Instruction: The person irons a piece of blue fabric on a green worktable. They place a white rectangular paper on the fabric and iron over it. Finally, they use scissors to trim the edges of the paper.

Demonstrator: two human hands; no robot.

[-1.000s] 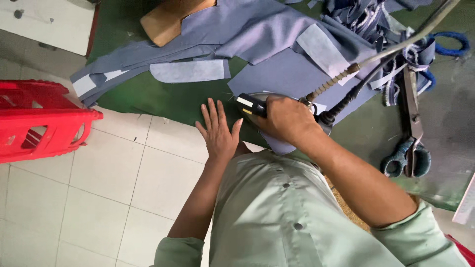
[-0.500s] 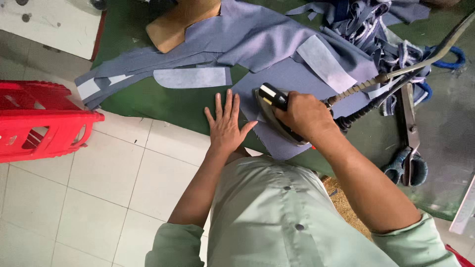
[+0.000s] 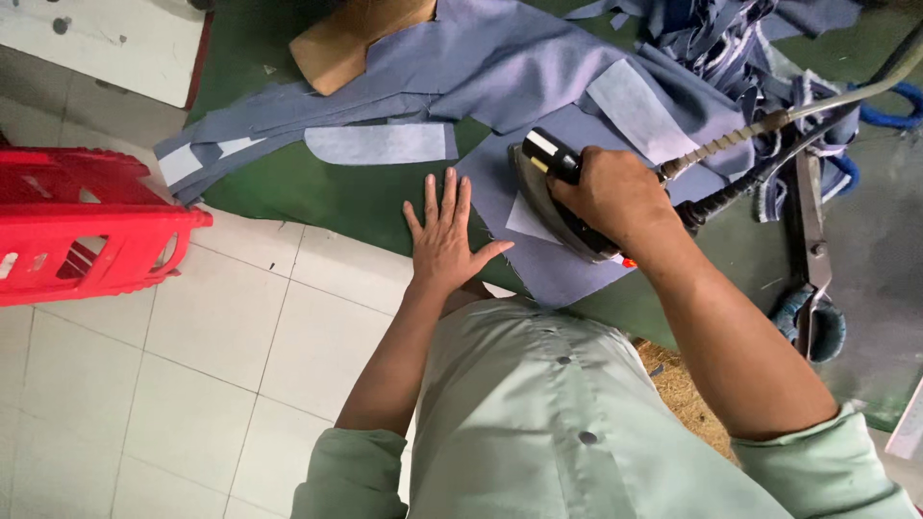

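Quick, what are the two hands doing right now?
Left hand: open, flat on the green table beside the blue cloth.
Right hand: closed around the iron.

A pale green buttoned shirt (image 3: 567, 423) with sleeves rolled above the elbows.

Red plastic stool (image 3: 87, 226), scissors (image 3: 815, 259), wooden block (image 3: 351, 38).

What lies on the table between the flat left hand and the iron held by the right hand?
In the head view, only blue-grey fabric lies between the left hand and the iron, with a small pale patch beside the iron.
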